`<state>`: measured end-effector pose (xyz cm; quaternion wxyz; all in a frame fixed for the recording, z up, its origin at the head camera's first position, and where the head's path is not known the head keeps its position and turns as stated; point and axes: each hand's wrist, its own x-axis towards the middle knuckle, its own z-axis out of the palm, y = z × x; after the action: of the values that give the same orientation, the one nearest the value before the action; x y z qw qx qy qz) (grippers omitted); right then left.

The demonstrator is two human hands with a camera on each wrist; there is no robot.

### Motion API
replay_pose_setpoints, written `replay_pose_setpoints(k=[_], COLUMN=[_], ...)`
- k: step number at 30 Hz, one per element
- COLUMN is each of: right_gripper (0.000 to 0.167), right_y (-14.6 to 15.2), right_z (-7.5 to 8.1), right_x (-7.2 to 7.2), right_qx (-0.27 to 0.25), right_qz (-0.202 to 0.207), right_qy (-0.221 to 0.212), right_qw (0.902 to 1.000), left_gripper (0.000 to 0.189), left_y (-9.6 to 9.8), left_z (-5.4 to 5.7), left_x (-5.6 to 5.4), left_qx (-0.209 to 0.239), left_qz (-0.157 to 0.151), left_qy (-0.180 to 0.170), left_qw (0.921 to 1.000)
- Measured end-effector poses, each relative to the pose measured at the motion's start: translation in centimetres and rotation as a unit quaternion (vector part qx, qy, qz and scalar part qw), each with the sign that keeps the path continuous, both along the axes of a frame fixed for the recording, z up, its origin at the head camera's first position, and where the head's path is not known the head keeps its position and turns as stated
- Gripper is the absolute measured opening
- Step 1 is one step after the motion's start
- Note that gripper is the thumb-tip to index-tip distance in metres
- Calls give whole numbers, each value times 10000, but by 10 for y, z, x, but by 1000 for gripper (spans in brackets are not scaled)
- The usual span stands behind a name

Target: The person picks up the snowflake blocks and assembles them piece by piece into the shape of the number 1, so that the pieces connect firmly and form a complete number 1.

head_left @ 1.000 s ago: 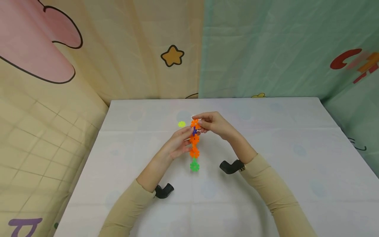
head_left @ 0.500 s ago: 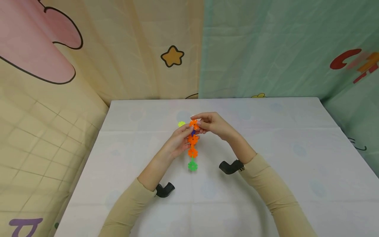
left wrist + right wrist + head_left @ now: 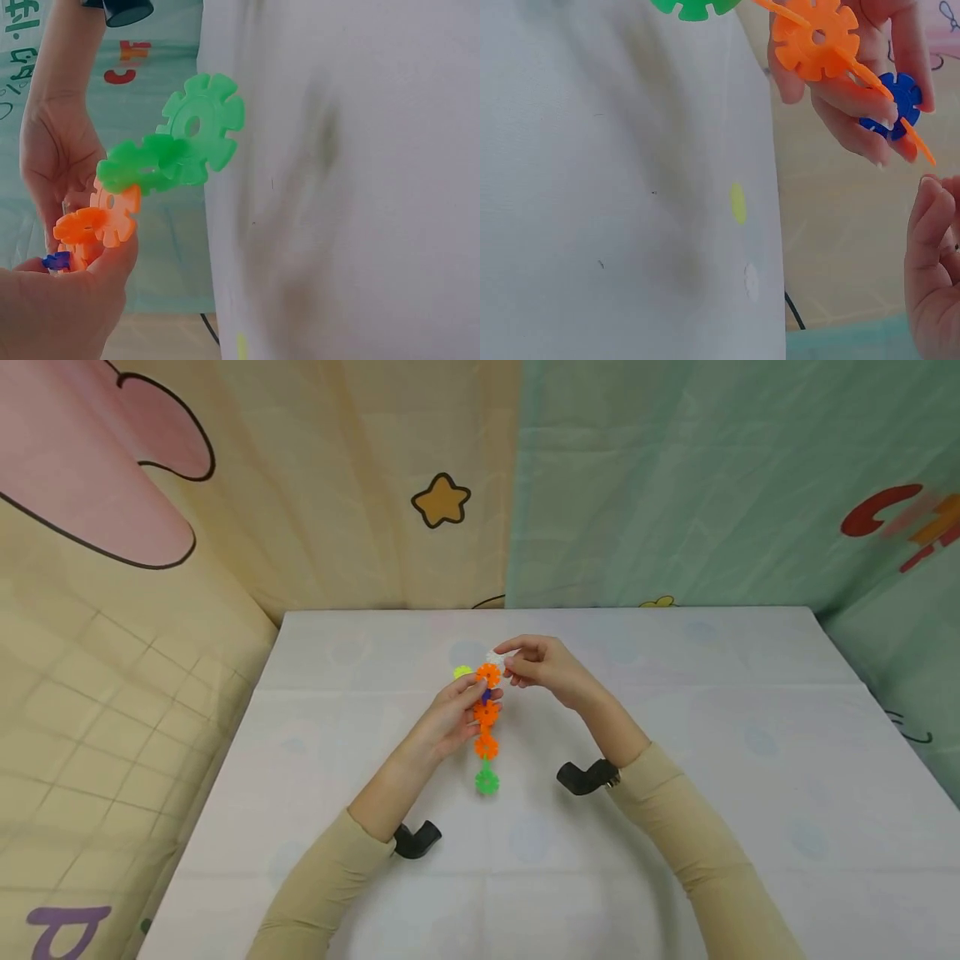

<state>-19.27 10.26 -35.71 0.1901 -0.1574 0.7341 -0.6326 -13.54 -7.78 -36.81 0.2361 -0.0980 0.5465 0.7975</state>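
A chain of interlocking plastic snowflake discs (image 3: 487, 713) hangs from my left hand (image 3: 448, 717), held up off the table. Thumb and fingers pinch it around the blue disc (image 3: 901, 105), close under the top orange disc (image 3: 488, 674). More orange discs follow below, and green ones (image 3: 201, 126) end the chain. My right hand (image 3: 546, 673) is beside the top orange disc, a small gap away in the right wrist view. Its fingers are loosely bent, with nothing visible between them. In the left wrist view, the thumb partly hides the upper discs.
On the white-covered table (image 3: 712, 760), a yellow disc (image 3: 738, 203) and a white disc (image 3: 751, 281) lie beyond the hands. Printed curtains (image 3: 360, 485) stand behind the table's far edge. Each wrist carries a black camera mount (image 3: 587, 777).
My right hand has let go of the top orange disc and moved slightly up and away. The chain, still in my left hand, has shifted a little to the left.
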Motion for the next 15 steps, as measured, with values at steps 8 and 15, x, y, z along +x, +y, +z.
replay_pose_setpoints(k=[8, 15], right_gripper=[28, 37], right_y=[2, -5], right_z=[-5, -20], right_x=[-19, -40], right_qx=[-24, 594], right_qz=[-545, -751], right_qy=[-567, -880], right_qw=[9969, 9915], left_gripper=[33, 27], left_y=[-5, -7], left_z=[-5, -6], left_x=[-1, -1], left_qx=[-123, -138], left_qz=[191, 258], left_qy=[-83, -107], left_qw=[9997, 9995])
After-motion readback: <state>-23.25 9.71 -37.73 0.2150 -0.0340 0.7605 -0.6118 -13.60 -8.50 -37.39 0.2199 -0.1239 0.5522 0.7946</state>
